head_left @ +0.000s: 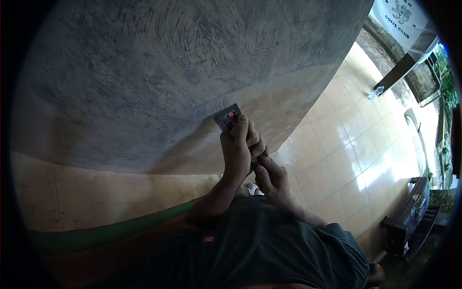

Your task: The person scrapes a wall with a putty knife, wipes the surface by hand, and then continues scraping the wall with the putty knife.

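A flat metal scraper with a dark and red mark on its blade lies against the wall, near the border between its rough grey coating and a smoother beige band. My left hand is wrapped round the scraper close to the blade, thumb on top. Lower and to the right, my right hand is closed round the dark handle end, touching my left hand. The fingers cover most of the handle.
Beige floor tiles stretch to the right of the wall's edge. A plastic bottle stands beside a dark post under a white printed banner. A dark bench-like object is at lower right; a green strip runs at lower left.
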The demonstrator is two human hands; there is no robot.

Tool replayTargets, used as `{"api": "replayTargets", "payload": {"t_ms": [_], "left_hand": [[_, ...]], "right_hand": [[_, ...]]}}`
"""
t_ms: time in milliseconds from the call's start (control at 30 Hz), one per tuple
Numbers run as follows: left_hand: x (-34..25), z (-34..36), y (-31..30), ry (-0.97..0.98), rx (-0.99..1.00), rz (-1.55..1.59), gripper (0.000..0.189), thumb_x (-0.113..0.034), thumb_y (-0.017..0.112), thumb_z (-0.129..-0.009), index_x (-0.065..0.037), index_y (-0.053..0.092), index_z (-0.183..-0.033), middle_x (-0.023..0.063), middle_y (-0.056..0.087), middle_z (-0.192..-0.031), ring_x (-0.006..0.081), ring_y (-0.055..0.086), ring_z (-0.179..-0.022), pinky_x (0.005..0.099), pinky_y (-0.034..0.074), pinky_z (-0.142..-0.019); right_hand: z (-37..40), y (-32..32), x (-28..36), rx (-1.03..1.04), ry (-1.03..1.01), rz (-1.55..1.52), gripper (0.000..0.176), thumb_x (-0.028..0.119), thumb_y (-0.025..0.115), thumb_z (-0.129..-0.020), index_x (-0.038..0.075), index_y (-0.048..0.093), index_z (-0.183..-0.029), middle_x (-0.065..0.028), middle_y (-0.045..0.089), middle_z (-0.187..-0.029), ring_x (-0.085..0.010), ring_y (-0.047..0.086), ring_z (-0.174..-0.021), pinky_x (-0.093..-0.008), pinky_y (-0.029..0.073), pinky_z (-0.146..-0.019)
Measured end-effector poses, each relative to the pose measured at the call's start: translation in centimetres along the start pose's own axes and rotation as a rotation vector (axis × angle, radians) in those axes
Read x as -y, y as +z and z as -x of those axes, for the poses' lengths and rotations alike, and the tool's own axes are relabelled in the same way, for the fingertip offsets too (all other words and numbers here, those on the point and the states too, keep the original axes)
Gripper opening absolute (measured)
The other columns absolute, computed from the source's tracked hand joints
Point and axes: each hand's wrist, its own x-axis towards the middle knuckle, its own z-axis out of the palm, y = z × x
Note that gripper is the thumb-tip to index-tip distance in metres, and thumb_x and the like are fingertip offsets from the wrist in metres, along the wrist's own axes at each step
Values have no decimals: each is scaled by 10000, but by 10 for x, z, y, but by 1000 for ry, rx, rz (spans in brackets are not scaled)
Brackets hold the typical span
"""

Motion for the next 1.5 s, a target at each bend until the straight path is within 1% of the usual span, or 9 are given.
{"api": "replayTargets", "payload": {"t_ms": [133,433,500,667,733,1100,1267,1333,1500], "left_hand": [[-12,-5,9,9,36,0,378,-330,472,-956,-90,416,-669,-26,303,-494,111,359,-371,318,415,-409],[-11,-3,2,15,-12,-42,334,-338,465,-958,-93,444,-731,-32,283,-500,104,333,-367,317,403,-396],[-14,-6,6,43,35,-10,335,-339,470,-956,-94,446,-729,-33,286,-499,106,333,-367,314,397,-396],[-10,1,1,57,27,29,333,-339,479,-952,-95,447,-727,-34,280,-501,103,334,-371,312,394,-395],[-8,0,0,10,-6,-15,333,-343,479,-952,-97,448,-729,-35,282,-507,102,338,-375,310,393,-395],[-17,-3,5,45,50,-54,345,-358,480,-950,-101,440,-722,-37,286,-502,92,332,-371,302,406,-398],[-24,-2,13,66,108,-12,343,-346,471,-954,-99,431,-720,-37,283,-498,93,328,-362,304,403,-391],[-18,0,7,6,17,-35,341,-347,465,-957,-98,429,-727,-35,278,-502,95,323,-361,306,400,-387],[-30,-2,18,57,65,-31,344,-355,452,-962,-97,437,-737,-32,283,-508,96,329,-370,305,392,-393]], "right_hand": [[-6,3,2,-37,23,-58,379,61,491,-936,-48,441,-1296,38,504,-683,-19,412,-621,-205,365,-527],[-5,11,4,-38,16,-80,354,53,491,-931,-79,462,-1258,2,549,-766,-34,444,-704,-206,400,-605],[-10,10,7,-24,-28,-26,314,154,436,-971,-66,475,-1192,26,458,-631,-32,404,-524,-199,326,-475],[-2,4,13,38,7,69,311,169,434,-974,-62,494,-1172,24,460,-638,-38,407,-532,-207,328,-474],[-2,6,9,2,73,-26,378,67,489,-936,-67,440,-1286,18,520,-675,-11,418,-600,-187,353,-509],[-4,10,5,-25,8,7,399,73,485,-939,-41,418,-1315,20,493,-635,-17,432,-595,-195,375,-521],[-5,5,16,26,26,-6,392,63,473,-942,-50,413,-1312,-8,524,-712,-16,413,-646,-189,371,-546],[-1,8,12,4,77,-20,398,44,481,-933,-78,405,-1305,-8,539,-752,-17,415,-670,-182,364,-564],[-14,8,30,-36,-36,-46,390,34,508,-916,-104,428,-1271,-53,594,-852,-23,458,-760,-181,401,-630]]}}
